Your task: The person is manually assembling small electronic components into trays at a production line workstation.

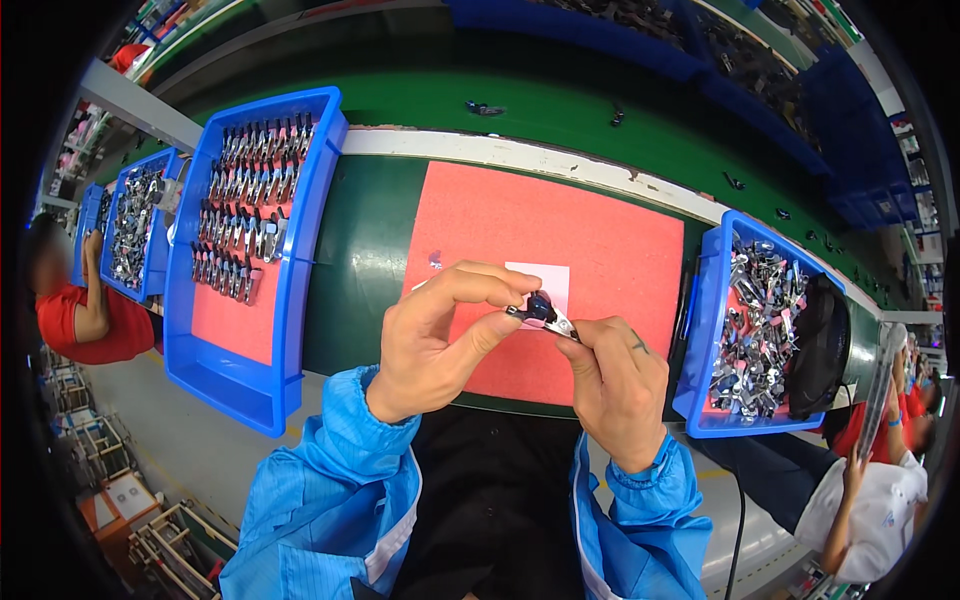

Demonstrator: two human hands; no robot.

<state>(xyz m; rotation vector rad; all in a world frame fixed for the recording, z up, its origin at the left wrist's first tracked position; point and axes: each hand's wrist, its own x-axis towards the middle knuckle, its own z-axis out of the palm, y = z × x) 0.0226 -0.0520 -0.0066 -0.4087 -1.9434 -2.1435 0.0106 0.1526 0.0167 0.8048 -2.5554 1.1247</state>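
Over the pink mat (640,240), both hands hold one small silver-and-dark metal clip (540,308). My left hand (430,335) pinches its dark end between thumb and index finger. The silver end is gripped by the thumb and fingers of my right hand (622,385). Under the clip lies a pale square of paper (550,278), partly covered by it and by my fingers. A small dark mark or scrap (435,259) shows on the mat beyond my left hand.
On the left stands a blue tray (290,330) with similar clips (255,180) in rows. At right, another blue bin (700,400) holds a loose heap, with a black bag-like object (822,345) against it. Loose pieces (485,108) lie on the green surface beyond the ledge. Co-workers (90,310) sit at both sides.
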